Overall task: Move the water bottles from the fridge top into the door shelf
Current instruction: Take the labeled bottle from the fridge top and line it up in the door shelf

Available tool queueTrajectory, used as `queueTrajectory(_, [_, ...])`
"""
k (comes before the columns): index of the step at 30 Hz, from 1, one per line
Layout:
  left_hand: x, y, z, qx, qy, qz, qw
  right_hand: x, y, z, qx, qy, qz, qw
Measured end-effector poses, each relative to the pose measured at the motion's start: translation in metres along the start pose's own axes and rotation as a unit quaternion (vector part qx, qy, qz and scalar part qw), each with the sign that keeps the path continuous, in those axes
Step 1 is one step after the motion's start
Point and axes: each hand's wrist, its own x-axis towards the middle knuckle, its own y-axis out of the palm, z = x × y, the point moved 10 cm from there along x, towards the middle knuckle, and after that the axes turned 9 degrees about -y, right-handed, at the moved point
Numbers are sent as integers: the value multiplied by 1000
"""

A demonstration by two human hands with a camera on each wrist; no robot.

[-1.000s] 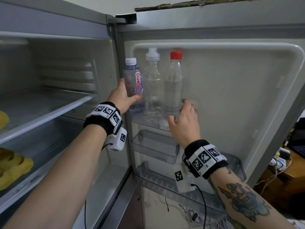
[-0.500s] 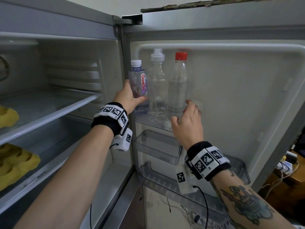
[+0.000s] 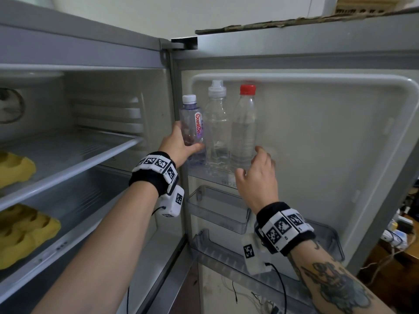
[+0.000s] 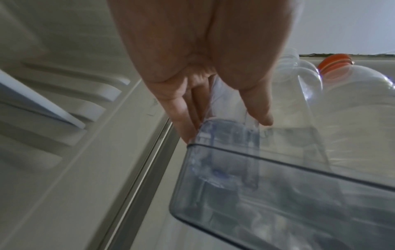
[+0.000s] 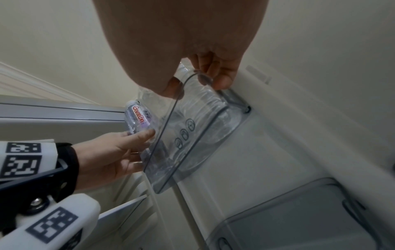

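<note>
Fingers point(image 3: 179, 129) of the left hand point(image 3: 175, 147) curl round the small labelled bottle point(image 3: 192, 128), thumb across its front, clamped on its lower body. That bottle stands upright at the hinge end of the top door shelf point(image 3: 210, 175), its base already below the clear front wall in the left-wrist view point(image 4: 222, 152). Just beside it, to the right, stands the white-capped bottle point(image 3: 217, 128), and next to that the red-capped bottle point(image 3: 244, 130); the three form a tight row, seemingly touching. Further right, the right hand point(image 3: 257, 177) is raised at the shelf front, its fingers point(image 3: 263, 152) loosely bent and apart, close to the red-capped bottle's lower side. The right-wrist view shows fingertips at the shelf's wall point(image 5: 192, 118), but whether they touch the bottle or only the wall cannot be told; no firm grip is evident.

Progress, as judged: three bottles are in the door shelf, so the transfer seems nearly or wholly complete. What remains appears to be letting go of the labelled bottle and perhaps nudging the row straight. The fridge top is only partly in view, and no bottle shows there, so whether any more wait cannot be confirmed. Two lower door bins point(image 3: 217, 211) hold no bottles. Yellow trays point(image 3: 15, 171) lie on the interior shelves at far left.
</note>
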Motion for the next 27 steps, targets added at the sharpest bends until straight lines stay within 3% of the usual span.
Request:
queueTrajectory(14, [-9, 8, 20, -95, -66, -8, 993, -11, -7, 8, 37, 1, -6, 999])
queueTrajectory(24, [-27, 9, 33, -91, -101, 7, 991, -23, -13, 9, 31, 19, 17, 999])
queueTrajectory(27, [-44, 3, 34, -100, -105, -24, 989, -36, -19, 3, 25, 35, 17, 999])
